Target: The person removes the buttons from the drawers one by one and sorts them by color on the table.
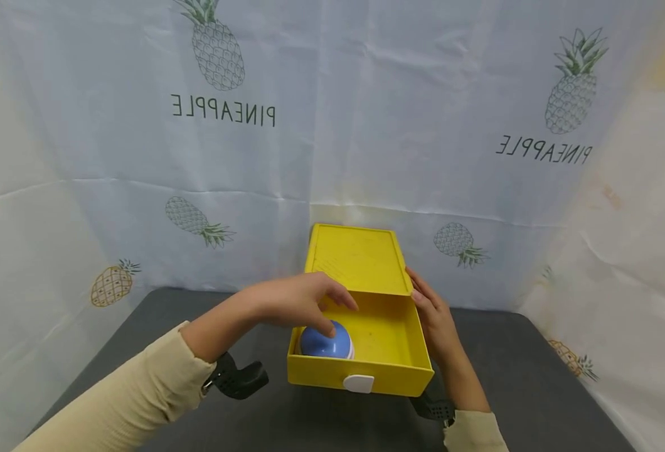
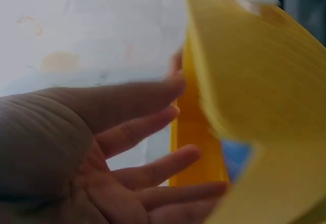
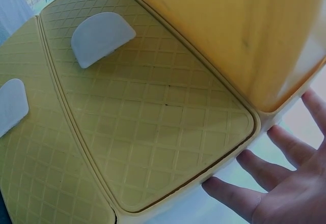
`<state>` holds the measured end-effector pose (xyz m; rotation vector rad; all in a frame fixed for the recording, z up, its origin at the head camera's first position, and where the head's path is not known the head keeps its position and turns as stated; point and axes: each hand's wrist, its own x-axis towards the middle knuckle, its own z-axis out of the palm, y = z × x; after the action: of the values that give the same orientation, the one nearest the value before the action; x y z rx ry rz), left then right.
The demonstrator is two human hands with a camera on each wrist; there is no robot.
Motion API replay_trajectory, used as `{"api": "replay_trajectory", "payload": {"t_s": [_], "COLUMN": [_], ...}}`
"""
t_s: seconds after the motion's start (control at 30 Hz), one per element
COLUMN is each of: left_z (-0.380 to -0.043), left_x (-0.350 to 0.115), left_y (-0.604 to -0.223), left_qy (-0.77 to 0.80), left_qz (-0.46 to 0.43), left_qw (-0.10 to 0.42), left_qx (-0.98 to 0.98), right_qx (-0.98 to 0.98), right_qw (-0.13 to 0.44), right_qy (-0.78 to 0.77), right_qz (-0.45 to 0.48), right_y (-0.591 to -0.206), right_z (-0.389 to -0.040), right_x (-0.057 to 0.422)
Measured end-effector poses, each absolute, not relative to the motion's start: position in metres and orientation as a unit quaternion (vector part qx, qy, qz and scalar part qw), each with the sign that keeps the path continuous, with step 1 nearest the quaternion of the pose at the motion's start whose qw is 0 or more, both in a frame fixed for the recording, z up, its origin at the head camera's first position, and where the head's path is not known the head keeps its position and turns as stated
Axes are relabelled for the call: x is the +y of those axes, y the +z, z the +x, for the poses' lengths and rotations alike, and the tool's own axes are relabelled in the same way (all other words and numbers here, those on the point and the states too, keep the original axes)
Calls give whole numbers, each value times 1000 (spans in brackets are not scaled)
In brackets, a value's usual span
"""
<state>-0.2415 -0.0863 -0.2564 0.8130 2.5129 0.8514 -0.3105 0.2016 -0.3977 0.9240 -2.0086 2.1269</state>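
Note:
A yellow drawer cabinet (image 1: pixel 357 257) stands on the dark table, with a yellow drawer (image 1: pixel 391 376) pulled out toward me. Inside the drawer's left front corner sits a blue rounded object (image 1: pixel 327 341) with a pale lower rim. My left hand (image 1: pixel 304 304) hovers over the drawer's left side, fingers spread and loosely bent, thumb overlapping the blue object in the head view. On the cabinet's right side rests my right hand (image 1: pixel 436 326); the right wrist view shows its straight fingers (image 3: pixel 234 196) touching the cabinet's edge.
White drawer handles (image 3: pixel 102 39) stick out from the ribbed yellow fronts. The dark table (image 1: pixel 197 414) extends to both sides. Behind and beside it hangs a pale curtain (image 1: pixel 366 125) printed with pineapples. Dark wrist mounts (image 1: pixel 239 378) hang below the forearms.

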Motion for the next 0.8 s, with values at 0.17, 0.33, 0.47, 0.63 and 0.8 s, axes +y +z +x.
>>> {"api": "replay_trajectory", "payload": {"t_s": [0.17, 0.33, 0.47, 0.63, 0.8], "left_z": [-241, -243, -247, -254, -259], "left_x": [-74, -68, -68, -70, -75], "left_y": [-257, -265, -273, -278, -275], "left_qy": [275, 275, 310, 293, 243], "left_qz": [260, 254, 258, 299, 341], "left_qw": [197, 181, 180, 186, 213], "left_qx": [905, 910, 897, 889, 883], "right_qx": [-655, -663, -663, -663, -661], "right_qw": [33, 38, 39, 36, 36], "right_qy": [693, 691, 690, 691, 690], "right_qz": [298, 286, 287, 287, 292], "right_y": [-397, -396, -395, -396, -396], "right_z": [-310, -309, -309, -309, -309], "right_x": [201, 202, 202, 202, 202]}}
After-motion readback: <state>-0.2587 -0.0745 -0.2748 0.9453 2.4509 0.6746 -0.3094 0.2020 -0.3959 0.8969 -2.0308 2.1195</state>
